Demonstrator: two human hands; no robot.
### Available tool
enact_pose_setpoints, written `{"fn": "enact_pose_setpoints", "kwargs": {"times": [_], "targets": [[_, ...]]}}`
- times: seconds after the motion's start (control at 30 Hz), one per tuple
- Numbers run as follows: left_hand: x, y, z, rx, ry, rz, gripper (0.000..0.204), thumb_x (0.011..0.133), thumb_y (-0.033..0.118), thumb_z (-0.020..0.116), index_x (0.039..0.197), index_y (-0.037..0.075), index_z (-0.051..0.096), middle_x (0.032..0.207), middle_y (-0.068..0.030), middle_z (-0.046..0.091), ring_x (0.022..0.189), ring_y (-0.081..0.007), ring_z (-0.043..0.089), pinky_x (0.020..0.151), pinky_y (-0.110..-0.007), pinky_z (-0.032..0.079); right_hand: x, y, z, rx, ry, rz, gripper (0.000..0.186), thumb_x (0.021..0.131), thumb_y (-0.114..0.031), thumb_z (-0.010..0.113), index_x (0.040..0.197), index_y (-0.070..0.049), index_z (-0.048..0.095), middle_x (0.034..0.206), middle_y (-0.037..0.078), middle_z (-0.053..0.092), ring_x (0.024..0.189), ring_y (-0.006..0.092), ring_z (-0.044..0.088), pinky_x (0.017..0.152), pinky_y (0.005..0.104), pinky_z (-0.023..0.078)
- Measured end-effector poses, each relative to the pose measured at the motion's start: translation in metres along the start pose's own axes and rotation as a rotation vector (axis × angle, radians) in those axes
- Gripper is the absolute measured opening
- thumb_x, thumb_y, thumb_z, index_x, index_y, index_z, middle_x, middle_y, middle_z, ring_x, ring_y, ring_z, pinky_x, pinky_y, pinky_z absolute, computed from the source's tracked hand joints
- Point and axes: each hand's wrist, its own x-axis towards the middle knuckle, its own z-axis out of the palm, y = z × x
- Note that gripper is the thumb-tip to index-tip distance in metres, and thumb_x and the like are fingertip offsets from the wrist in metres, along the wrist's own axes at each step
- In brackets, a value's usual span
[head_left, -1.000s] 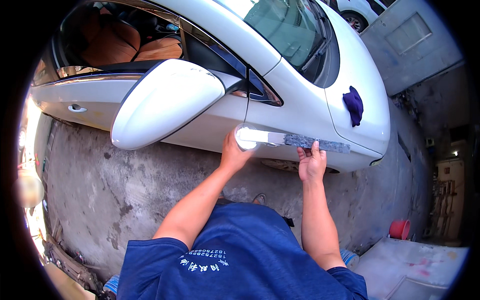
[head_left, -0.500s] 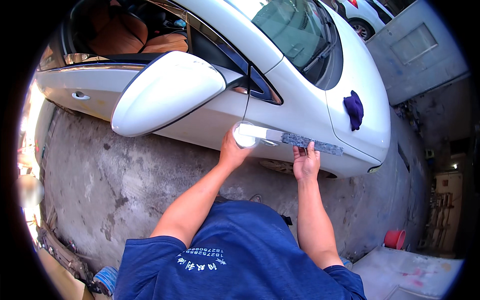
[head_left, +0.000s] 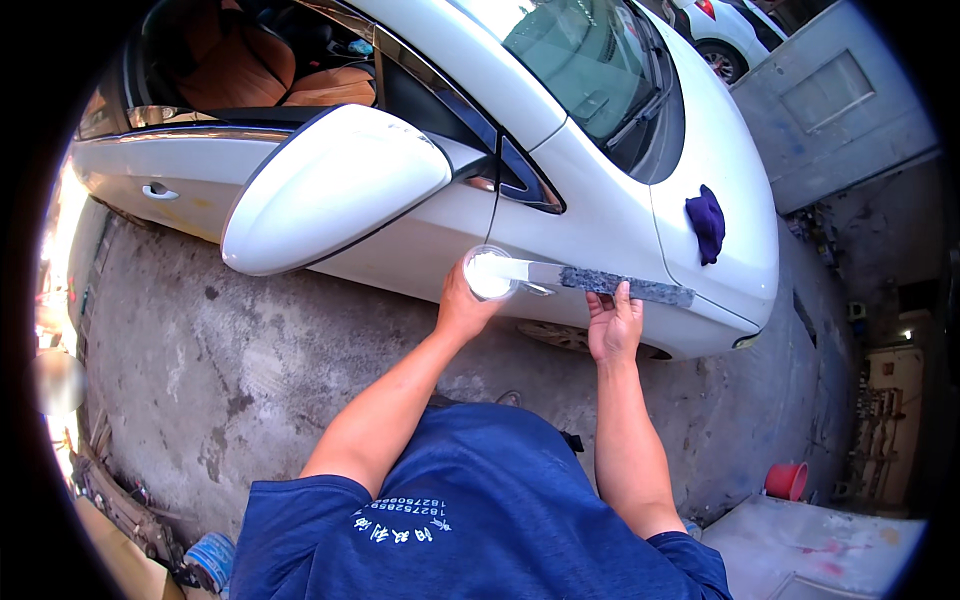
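My left hand [head_left: 465, 305] grips a clear cup [head_left: 488, 272] of white material beside the white side mirror [head_left: 335, 190]. My right hand [head_left: 615, 320] holds a long flat stick [head_left: 630, 287], its far part crusted dark grey, its white-coated end in the cup. A small pale piece [head_left: 537, 290] sticks out under the stick near the cup. Both hands are in front of the white car's fender [head_left: 590, 230]. A crumpled purple cloth [head_left: 706, 222] lies on the hood to the right of my hands.
The car's window shows tan seats [head_left: 235, 75]. A grey panel [head_left: 830, 100] and another white car [head_left: 725, 35] stand at upper right. Below are stained concrete [head_left: 220, 370], a red bucket [head_left: 785, 480], a metal sheet [head_left: 820, 555], a blue container [head_left: 210, 560] and clutter along the left.
Since a second ago, my right hand and the stick have shifted slightly left, and the stick's coated end has moved a little within the cup. Both hands keep their hold.
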Motion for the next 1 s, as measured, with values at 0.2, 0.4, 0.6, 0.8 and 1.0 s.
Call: {"fn": "enact_pose_setpoints", "kwargs": {"times": [0.2,0.4,0.6,0.8,1.0], "targets": [[-0.001,-0.001,-0.005,0.026,-0.004,0.049,0.072,0.066,0.019,0.082,0.129,0.003,0.049,0.123,-0.0167,0.058,0.119,-0.0331,0.054,0.102,-0.041,0.042,-0.009,-0.014,0.015,-0.110,-0.032,-0.072,0.019,0.099,-0.021,0.059,0.111,-0.007,0.054,0.104,0.005,0.064,0.089,0.0175,0.063,0.077,0.0355,0.056],[-0.011,0.001,-0.010,0.038,-0.095,0.090,0.072,0.067,0.022,0.082,0.129,0.004,0.050,0.123,-0.0161,0.058,0.118,-0.0333,0.054,0.102,-0.042,0.042,-0.035,-0.030,0.047,-0.379,-0.155,-0.192,0.022,0.098,-0.018,0.060,0.116,-0.005,0.056,0.104,0.005,0.063,0.091,0.0139,0.061,0.078,0.0321,0.055],[-0.023,0.016,-0.010,-0.083,-0.305,0.068,0.068,0.069,0.027,0.082,0.127,0.006,0.054,0.124,-0.0149,0.059,0.118,-0.0334,0.053,0.102,-0.042,0.042,-0.076,-0.042,0.061,-0.915,-0.431,-0.487,0.017,0.092,-0.015,0.068,0.095,0.001,0.066,0.080,0.006,0.066,0.069,0.0134,0.058,0.064,0.0249,0.045],[-0.045,0.037,0.002,-0.101,-0.479,0.073,0.066,0.067,0.023,0.083,0.126,0.007,0.056,0.124,-0.0132,0.060,0.117,-0.0308,0.055,0.101,-0.040,0.044,-0.102,-0.092,0.082,-1.119,-0.226,-0.563,0.014,0.089,-0.015,0.069,0.090,-0.001,0.066,0.074,0.009,0.064,0.060,0.0208,0.059,0.058,0.0304,0.046],[-0.055,0.074,0.007,-0.151,-0.720,0.014,0.084,0.062,0.026,0.089,0.134,0.006,0.049,0.130,-0.0131,0.056,0.121,-0.0258,0.055,0.104,-0.037,0.043,-0.130,-0.106,0.054,-1.147,-0.630,-0.750,0.011,0.086,-0.010,0.071,0.090,-0.002,0.064,0.083,0.009,0.066,0.070,0.0232,0.062,0.062,0.0320,0.048]]}}
